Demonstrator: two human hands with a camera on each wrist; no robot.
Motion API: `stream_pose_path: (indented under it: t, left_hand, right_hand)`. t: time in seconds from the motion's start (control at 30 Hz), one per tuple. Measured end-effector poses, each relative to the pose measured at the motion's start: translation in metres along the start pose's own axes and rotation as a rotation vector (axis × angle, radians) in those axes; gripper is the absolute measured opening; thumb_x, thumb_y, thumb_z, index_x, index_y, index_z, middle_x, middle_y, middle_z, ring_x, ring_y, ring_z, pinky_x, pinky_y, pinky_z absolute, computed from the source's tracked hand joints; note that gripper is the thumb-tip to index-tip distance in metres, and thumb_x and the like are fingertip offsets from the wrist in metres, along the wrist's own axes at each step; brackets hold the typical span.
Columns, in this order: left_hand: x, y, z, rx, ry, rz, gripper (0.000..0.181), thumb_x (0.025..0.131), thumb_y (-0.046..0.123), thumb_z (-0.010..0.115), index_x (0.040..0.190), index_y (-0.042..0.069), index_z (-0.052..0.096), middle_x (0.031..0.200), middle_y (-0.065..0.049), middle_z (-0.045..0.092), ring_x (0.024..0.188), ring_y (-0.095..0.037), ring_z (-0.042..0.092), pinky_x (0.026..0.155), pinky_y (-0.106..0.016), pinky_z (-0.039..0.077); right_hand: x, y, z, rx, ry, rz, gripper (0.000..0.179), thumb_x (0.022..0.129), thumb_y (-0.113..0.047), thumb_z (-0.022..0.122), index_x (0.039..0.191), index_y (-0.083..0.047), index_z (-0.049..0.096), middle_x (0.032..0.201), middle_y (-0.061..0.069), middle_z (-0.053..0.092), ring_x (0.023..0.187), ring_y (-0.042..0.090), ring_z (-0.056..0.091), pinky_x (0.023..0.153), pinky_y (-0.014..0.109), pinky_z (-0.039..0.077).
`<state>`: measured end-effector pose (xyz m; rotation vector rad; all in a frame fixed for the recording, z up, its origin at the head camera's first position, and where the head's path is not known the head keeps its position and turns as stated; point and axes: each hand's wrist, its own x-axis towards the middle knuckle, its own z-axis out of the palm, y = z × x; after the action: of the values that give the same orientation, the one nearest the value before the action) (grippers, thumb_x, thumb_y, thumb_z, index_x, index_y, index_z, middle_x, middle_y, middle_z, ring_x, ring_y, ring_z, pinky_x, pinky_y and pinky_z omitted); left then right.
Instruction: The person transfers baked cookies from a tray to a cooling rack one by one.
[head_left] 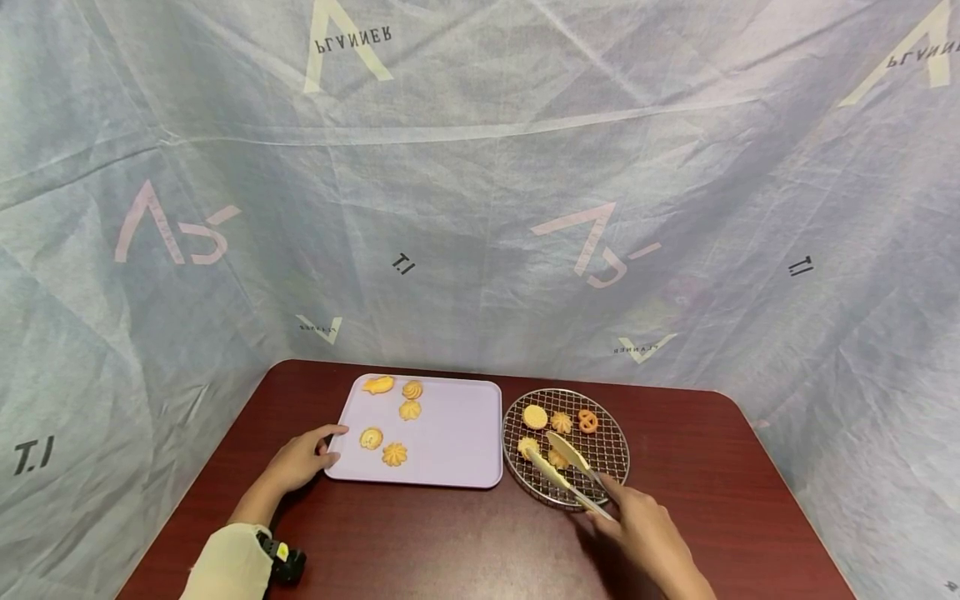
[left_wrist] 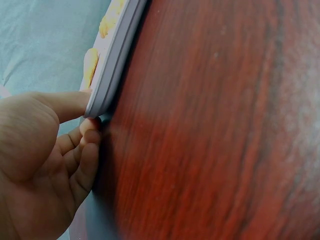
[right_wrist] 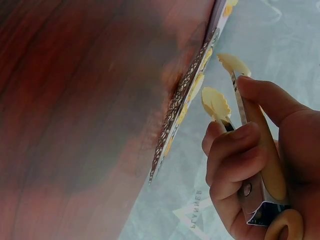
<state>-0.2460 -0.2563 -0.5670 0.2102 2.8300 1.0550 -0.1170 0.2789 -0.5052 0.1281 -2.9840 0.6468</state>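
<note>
My left hand (head_left: 300, 458) holds the left edge of a pale lilac tray (head_left: 457, 433); in the left wrist view the thumb (left_wrist: 72, 105) lies on the rim and the fingers are bent below it. With my right hand (head_left: 637, 521) I grip a pair of tongs (right_wrist: 267, 155). Their pale scalloped tips (right_wrist: 216, 102) stand apart above a round wire cooling rack (head_left: 611, 454), with nothing seen between them. On the rack lie a round cookie (head_left: 535, 417), a flower-shaped cookie (head_left: 561, 422), a pretzel (head_left: 588, 421) and others partly behind the tongs.
On the tray lie a fish-shaped cookie (head_left: 378, 384), a swirl cookie (head_left: 412, 389), a round cookie (head_left: 371, 437) and a flower-shaped cookie (head_left: 394, 454), among several. The dark red table (head_left: 420, 533) carries everything. A grey printed cloth (head_left: 480, 208) hangs around its back and sides.
</note>
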Motion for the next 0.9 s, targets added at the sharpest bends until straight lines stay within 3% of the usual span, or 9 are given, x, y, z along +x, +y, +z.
stream_pose_path:
  t: [0.2,0.43,0.8,0.9]
  left_hand:
    - [0.000,0.000,0.000,0.005,-0.001,0.004,0.044,0.095,0.009,0.071,0.139,0.008,0.063,0.078,-0.002,0.050,0.068,-0.018,0.046,0.061,-0.033,0.036]
    - [0.000,0.002,-0.001,0.010,-0.001,0.003,0.044,0.095,0.009,0.070,0.139,0.008,0.063,0.078,-0.002,0.050,0.067,-0.018,0.046,0.061,-0.033,0.036]
    - [0.000,0.001,-0.001,0.015,-0.001,-0.001,0.044,0.095,0.009,0.071,0.138,0.009,0.063,0.078,-0.002,0.051,0.067,-0.018,0.047,0.061,-0.033,0.037]
    - [0.000,0.001,-0.001,0.010,-0.002,0.002,0.044,0.095,0.009,0.071,0.139,0.008,0.063,0.078,-0.002,0.051,0.068,-0.018,0.047,0.061,-0.033,0.037]
  right_hand:
    - [0.004,-0.007,0.003,0.024,-0.002,0.010,0.062,0.085,-0.031,0.084,0.142,-0.017,0.064,0.088,0.001,0.067,0.071,0.017,0.057,0.062,0.044,0.050]
    - [0.007,-0.014,0.007,0.002,0.008,-0.016,0.060,0.084,-0.030,0.084,0.140,-0.018,0.065,0.115,0.015,0.074,0.088,0.031,0.071,0.071,0.052,0.055]
    - [0.013,-0.025,0.012,0.004,-0.004,-0.035,0.065,0.081,-0.030,0.086,0.141,-0.016,0.065,0.108,0.015,0.074,0.080,0.027,0.068,0.068,0.048,0.056]
    - [0.015,-0.028,0.015,-0.005,-0.007,-0.061,0.064,0.080,-0.030,0.086,0.140,-0.016,0.066,0.091,0.007,0.072,0.073,0.021,0.063,0.064,0.044,0.054]
